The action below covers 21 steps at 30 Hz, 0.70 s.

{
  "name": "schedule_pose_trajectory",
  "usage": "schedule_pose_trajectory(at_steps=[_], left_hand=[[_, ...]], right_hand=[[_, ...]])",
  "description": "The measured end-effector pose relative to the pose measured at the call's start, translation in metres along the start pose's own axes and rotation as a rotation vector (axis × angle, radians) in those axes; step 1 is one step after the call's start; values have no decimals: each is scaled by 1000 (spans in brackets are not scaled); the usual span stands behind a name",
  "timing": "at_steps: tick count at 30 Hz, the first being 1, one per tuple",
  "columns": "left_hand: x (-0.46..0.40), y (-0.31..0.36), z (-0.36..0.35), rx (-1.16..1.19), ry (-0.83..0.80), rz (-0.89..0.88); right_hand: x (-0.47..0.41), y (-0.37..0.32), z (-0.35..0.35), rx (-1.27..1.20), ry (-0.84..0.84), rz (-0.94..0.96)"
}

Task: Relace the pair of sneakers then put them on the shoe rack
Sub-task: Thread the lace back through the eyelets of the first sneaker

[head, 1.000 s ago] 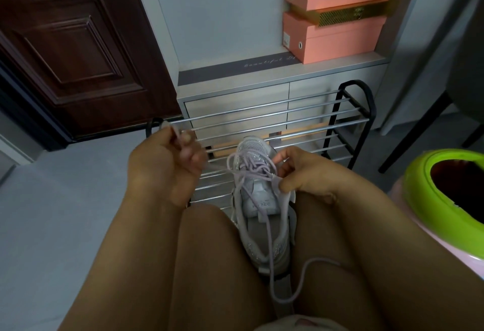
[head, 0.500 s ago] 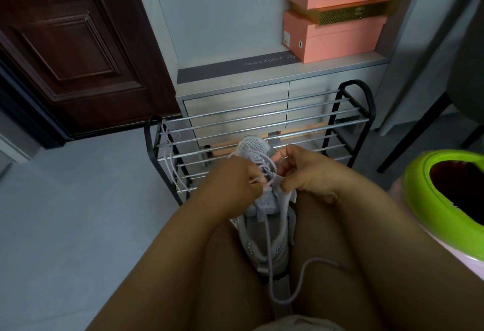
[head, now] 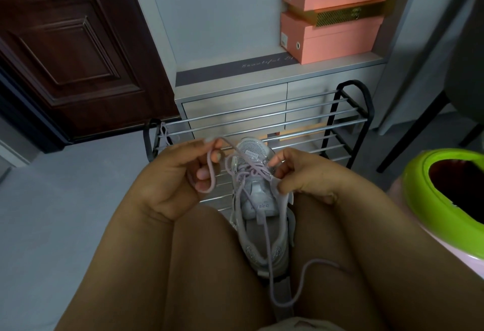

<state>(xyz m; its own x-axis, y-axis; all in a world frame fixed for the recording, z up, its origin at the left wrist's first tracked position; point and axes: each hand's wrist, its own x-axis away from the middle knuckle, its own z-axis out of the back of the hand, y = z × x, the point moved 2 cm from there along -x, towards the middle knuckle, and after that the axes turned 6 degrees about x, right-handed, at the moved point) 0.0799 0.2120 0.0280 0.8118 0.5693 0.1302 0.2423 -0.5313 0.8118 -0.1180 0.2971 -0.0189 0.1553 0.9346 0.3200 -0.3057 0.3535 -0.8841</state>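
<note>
Cabinet strip point(head: 233, 72) reads "Beautiful"; sneaker point(head: 258, 199) tongue "DREAM".

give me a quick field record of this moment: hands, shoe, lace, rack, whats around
left hand: raised left of the shoe, fingers curled round a loop of lace
right hand: at the shoe's right eyelet edge, pinching it
sneaker: pale grey, toe pointing away, held between the knees
lace: lilac, partly threaded; free end trails down over the right thigh
shoe rack: black frame, metal rails, just beyond the sneaker; another lace hangs at its left end
surroundings: pink boxes on the cabinet, green-rimmed bin at right
</note>
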Motion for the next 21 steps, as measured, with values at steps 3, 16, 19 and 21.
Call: schedule_pose_trajectory(at_steps=[3,16,19,21], left_hand=[[2,8,8,143,20,-44],[5,3,23,237,268,-182],[5,-11,27,185,349,-158],[4,-19,23,70,417,-138]], right_hand=[[1,0,0,6,-8,7],[10,-13,-5,243,-22,172],[15,-23,-7,310,59,295],[16,-29,-10,414,139,424]])
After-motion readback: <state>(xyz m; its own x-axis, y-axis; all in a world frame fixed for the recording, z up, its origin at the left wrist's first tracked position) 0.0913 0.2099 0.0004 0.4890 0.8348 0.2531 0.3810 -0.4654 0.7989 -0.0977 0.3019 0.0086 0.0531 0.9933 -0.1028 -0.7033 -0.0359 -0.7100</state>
